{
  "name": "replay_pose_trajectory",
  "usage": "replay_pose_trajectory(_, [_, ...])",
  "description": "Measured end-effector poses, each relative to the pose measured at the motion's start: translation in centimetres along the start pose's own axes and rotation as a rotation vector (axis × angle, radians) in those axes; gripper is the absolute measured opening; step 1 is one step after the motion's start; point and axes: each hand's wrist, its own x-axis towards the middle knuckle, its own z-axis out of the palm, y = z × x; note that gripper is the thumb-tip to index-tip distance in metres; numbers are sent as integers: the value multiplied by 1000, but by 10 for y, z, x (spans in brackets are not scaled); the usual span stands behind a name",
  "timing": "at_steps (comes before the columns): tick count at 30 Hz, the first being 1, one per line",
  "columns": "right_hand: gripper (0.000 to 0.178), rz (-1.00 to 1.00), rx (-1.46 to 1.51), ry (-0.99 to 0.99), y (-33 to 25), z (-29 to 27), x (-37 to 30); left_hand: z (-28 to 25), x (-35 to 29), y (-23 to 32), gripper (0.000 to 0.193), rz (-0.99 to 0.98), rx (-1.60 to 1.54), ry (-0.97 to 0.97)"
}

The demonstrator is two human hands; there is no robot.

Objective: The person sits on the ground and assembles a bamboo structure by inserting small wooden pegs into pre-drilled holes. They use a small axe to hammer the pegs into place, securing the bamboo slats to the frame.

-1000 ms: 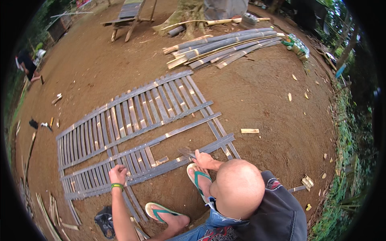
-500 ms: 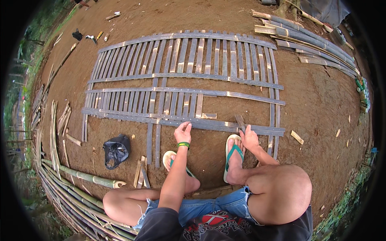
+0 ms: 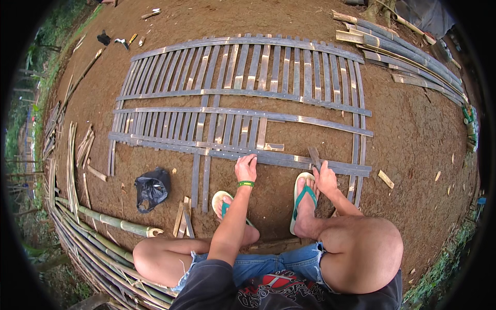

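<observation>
A flat lattice panel of split bamboo slats (image 3: 243,96) lies on the ground before me, with nail dots along its rails. My left hand (image 3: 246,168), a green and yellow band on its wrist, is at the panel's near rail (image 3: 281,159). Its thumb and fingers are pinched together at the rail; whatever is between them is too small to make out. My right hand (image 3: 325,179) grips what looks like a hammer (image 3: 314,156), its dark head upright over the same rail and most of its handle hidden by the hand. A short slat piece (image 3: 274,146) lies just beyond the rail.
A black plastic bag (image 3: 152,190) and short bamboo offcuts (image 3: 184,219) lie left of my sandalled feet. Long bamboo poles (image 3: 111,222) are stacked at the lower left, split bamboo lengths (image 3: 408,51) at the far right. A loose chip (image 3: 386,179) sits right of the panel.
My left hand has shifted right along the near rail, fingers now lower against it. My right hand still holds the hammer in about the same place. The whole view has shifted slightly.
</observation>
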Motion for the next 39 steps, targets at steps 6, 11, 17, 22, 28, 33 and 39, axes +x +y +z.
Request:
replay_pose_trajectory(6, [41,-2,11,-3,1,4,1,-2,2,1,10,82,49,-18])
replay_pose_trajectory(11, [41,0,17,-8,0,4,0,-3,2,3,9,178,44,-20])
replay_pose_trajectory(17, [42,-1,4,1,-8,-2,-2,-10,5,0,9,96,26,-77])
replay_pose_trajectory(22, [39,15,23,5,-6,-5,-3,-8,4,4,9,88,32,-125])
replay_pose_trajectory(28, [47,-28,-2,-5,-6,-3,-2,-5,6,6,10,117,51,-119])
replay_pose_trajectory(33, [48,6,-22,10,-9,-5,-5,0,4,4,14,88,10,-111])
replay_pose_trajectory(39, [49,2,-21,-23,-9,-3,-4,-2,1,-7,15,50,8,-115])
